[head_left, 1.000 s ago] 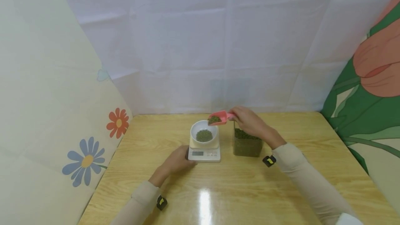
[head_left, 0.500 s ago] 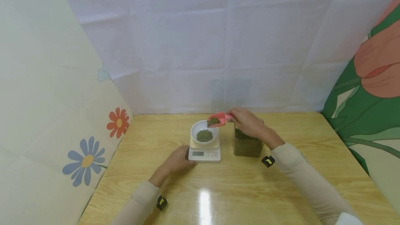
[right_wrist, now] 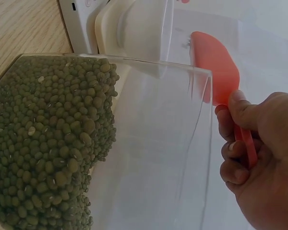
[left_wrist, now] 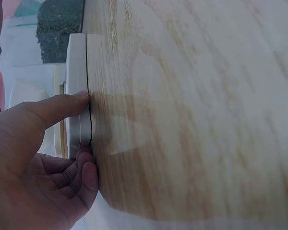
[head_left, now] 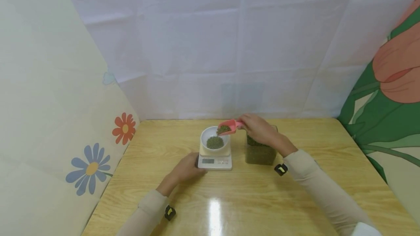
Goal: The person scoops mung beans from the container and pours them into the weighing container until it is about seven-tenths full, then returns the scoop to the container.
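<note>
My right hand (head_left: 259, 128) grips the handle of a pink scoop (head_left: 228, 126), which carries green mung beans and tilts over the right rim of a white bowl (head_left: 204, 136). A few beans show at the scoop's lip in the right wrist view. More mung beans (head_left: 214, 142) lie in the bowl, on top of a white kitchen scale (head_left: 226, 163). My left hand (left_wrist: 38, 143) holds the scale's near left corner, thumb on its front edge and fingers curled at its side. The scale's display is too small to read.
A clear square container (right_wrist: 158, 143), partly filled with mung beans (right_wrist: 43, 139), stands on the wooden table (head_left: 262, 199) right of the scale, under my right forearm. White cloth (head_left: 190, 46) hangs behind the table; flowered panels flank it.
The scoop has shifted slightly left and down, its mouth tipping more towards the bowl, and beans have slid to its lip. My left hand and the scale have stayed put.
</note>
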A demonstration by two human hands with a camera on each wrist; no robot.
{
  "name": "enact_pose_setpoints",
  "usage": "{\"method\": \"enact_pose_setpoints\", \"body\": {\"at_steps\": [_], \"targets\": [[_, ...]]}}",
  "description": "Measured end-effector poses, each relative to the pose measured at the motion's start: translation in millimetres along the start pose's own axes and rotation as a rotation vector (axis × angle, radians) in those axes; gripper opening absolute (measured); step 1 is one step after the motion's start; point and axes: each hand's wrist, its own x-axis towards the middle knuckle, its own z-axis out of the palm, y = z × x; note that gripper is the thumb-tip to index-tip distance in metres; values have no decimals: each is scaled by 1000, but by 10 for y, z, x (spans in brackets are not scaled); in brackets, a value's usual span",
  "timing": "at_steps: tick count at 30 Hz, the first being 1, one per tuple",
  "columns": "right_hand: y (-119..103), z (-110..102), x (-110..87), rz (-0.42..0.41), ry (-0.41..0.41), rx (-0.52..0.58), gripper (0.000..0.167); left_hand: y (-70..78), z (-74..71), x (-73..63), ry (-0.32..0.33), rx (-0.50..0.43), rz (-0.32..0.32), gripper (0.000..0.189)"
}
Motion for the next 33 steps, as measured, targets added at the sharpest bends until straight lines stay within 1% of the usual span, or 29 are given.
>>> {"method": "enact_pose_setpoints", "body": {"at_steps": [8,18,26,33], "targets": [[-2,-22,-1,-8,-18,-13,28,26,-3,-6,-1,5,-4,50],[18,-27,0,-32,-15,-35,25,55,-7,-9,-8,-13,-7,50],[14,-42,3,-17,-35,-31,26,53,-9,-8,-9,-17,-19,51],[12,-52,12,-21,-44,-30,26,49,-5,-7,-13,-24,-31,45]]}}
